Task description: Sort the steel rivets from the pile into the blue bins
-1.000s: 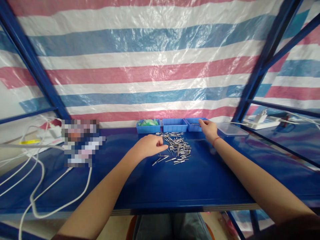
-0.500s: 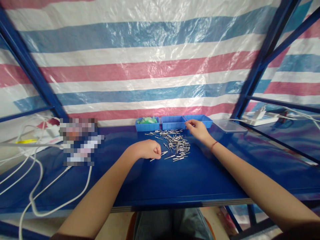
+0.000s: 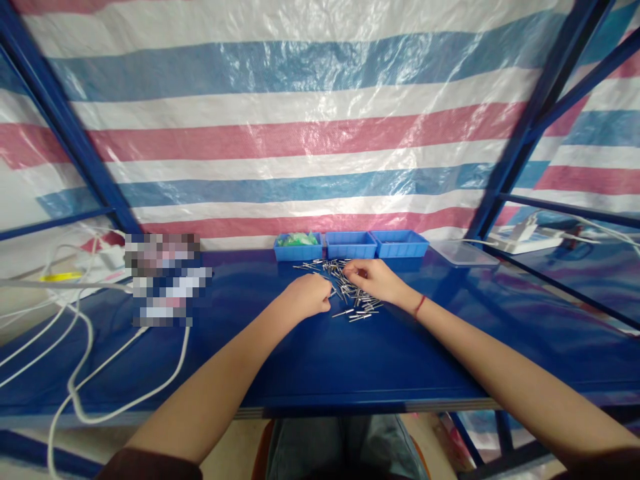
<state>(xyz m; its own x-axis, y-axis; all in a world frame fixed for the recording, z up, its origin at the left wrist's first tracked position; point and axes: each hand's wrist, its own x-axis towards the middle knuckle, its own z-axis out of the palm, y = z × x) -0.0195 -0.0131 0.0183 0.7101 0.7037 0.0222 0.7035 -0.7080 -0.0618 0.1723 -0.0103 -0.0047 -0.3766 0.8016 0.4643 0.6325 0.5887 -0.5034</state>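
A loose pile of silver blind rivets (image 3: 367, 303) with thin stems lies on the blue table (image 3: 350, 373). At the pile's left edge, my left hand (image 3: 313, 295) is closed, knuckles up, with the metal tip of a rivet showing by its fingertips. How many rivets it holds is hidden. Over the upper right of the pile, my right hand (image 3: 377, 279) has its fingers curled together and pointing left. Its fingertips are among the rivets, and what they pinch cannot be made out.
Behind the pile stand three blue bins: the left bin (image 3: 299, 253) holds a green plastic bag, beside the middle bin (image 3: 351, 251) and the right bin (image 3: 401, 249). A clear plastic lid (image 3: 465, 253) lies farther right. White cables (image 3: 83, 373) cross the table's left side.
My right hand has come from the right bin's front edge down and left onto the rivet pile. My left hand has shifted slightly right and up, against the pile.
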